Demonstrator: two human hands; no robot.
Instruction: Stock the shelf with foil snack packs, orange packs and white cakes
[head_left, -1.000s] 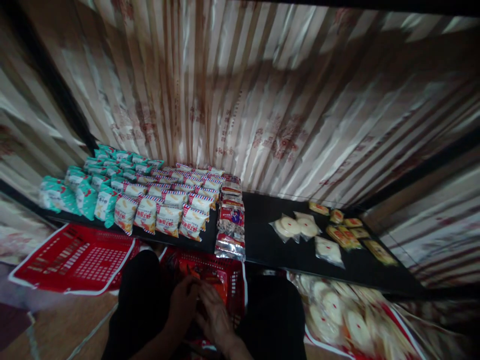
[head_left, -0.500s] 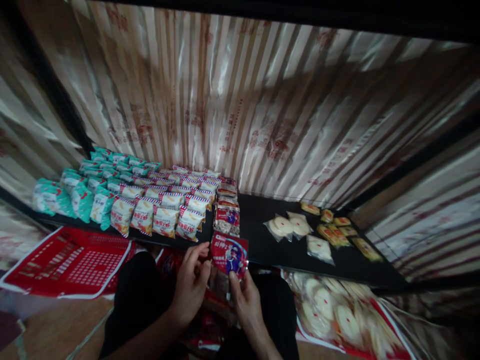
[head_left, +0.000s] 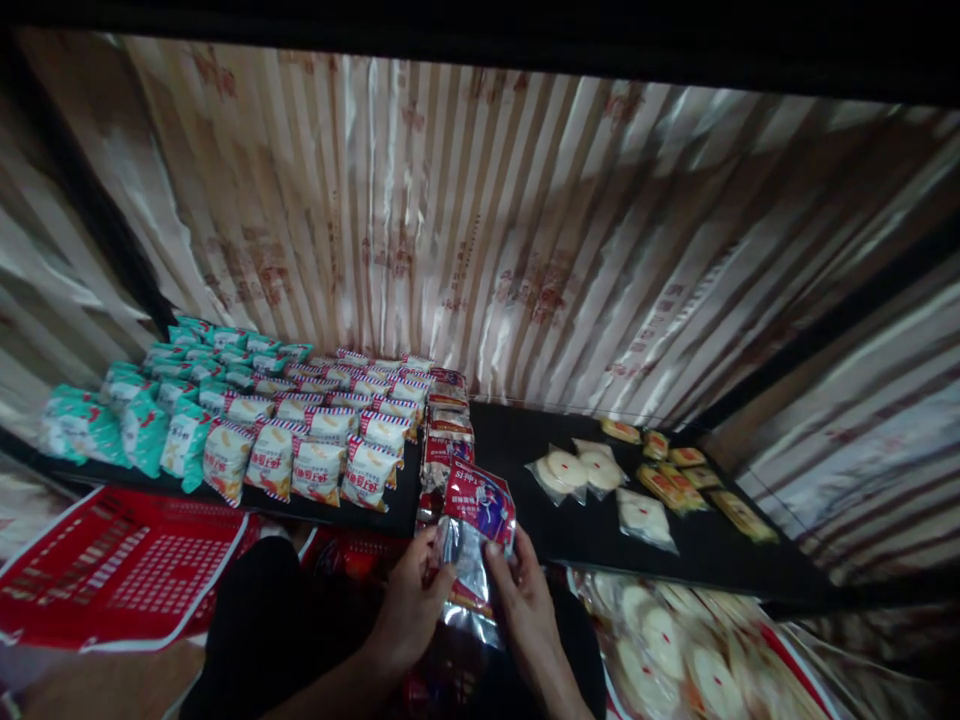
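Observation:
Between my two hands is a red and purple snack packet (head_left: 478, 505) with a shiny lower part, held upright above my lap. My left hand (head_left: 414, 600) pinches its left edge, and my right hand (head_left: 523, 590) grips the right edge with the thumb on the front. Just beyond it, a row of similar red snack packets (head_left: 448, 425) runs back along the black shelf (head_left: 510, 450). Left of that row stand several rows of white and red snack bags (head_left: 319, 465), then teal snack bags (head_left: 186, 438).
On the shelf's right lie clear packs of round white wafers (head_left: 564, 472), a square white pack (head_left: 646, 520) and yellow packs (head_left: 670, 487). Below are a red basket (head_left: 161, 560) at left and a basket of wafer packs (head_left: 667, 640) at right. Striped sheeting (head_left: 465, 230) hangs behind.
The red packet has shifted slightly right and tilted. My left hand, apart from its face before, now holds its left edge. The view has tipped up a little, so the shelf appears lower.

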